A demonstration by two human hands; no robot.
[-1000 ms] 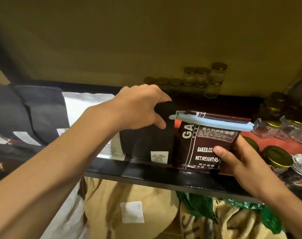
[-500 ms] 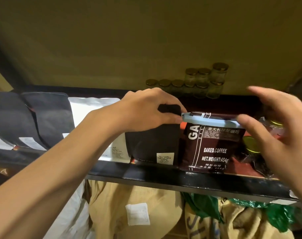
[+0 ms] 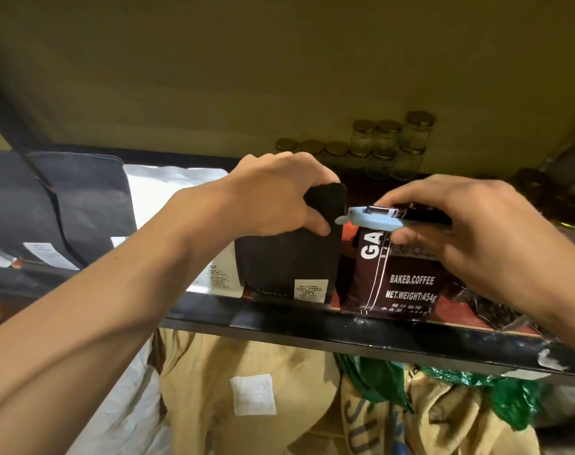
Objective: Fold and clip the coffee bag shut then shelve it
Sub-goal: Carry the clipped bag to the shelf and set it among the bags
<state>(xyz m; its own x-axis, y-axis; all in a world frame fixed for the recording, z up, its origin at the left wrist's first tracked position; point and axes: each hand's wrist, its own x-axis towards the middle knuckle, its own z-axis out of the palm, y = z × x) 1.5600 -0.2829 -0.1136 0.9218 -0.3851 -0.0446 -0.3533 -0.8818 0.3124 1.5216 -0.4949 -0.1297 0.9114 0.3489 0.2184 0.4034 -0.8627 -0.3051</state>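
Observation:
A dark brown coffee bag [image 3: 407, 284] printed "BAKED.COFFEE" stands upright on the black shelf [image 3: 312, 326]. Its folded top is held shut by a light blue clip [image 3: 366, 220]. My right hand [image 3: 460, 231] grips the folded top and the clip from above. Just left of it stands a black coffee bag [image 3: 289, 261]. My left hand [image 3: 279, 195] holds that black bag by its top edge, fingers over the back and thumb on the front.
More bags line the shelf to the left: a white bag [image 3: 171, 195] and black bags [image 3: 79, 205]. Glass jars with gold lids [image 3: 387, 146] stand at the back and right. Burlap sacks [image 3: 263, 399] and green plastic [image 3: 378, 379] sit below the shelf.
My right hand left the brown bag's lower front, rose, and now grips its clipped top. My left hand stayed on the black bag's top. The brown bag now stands further back on the shelf.

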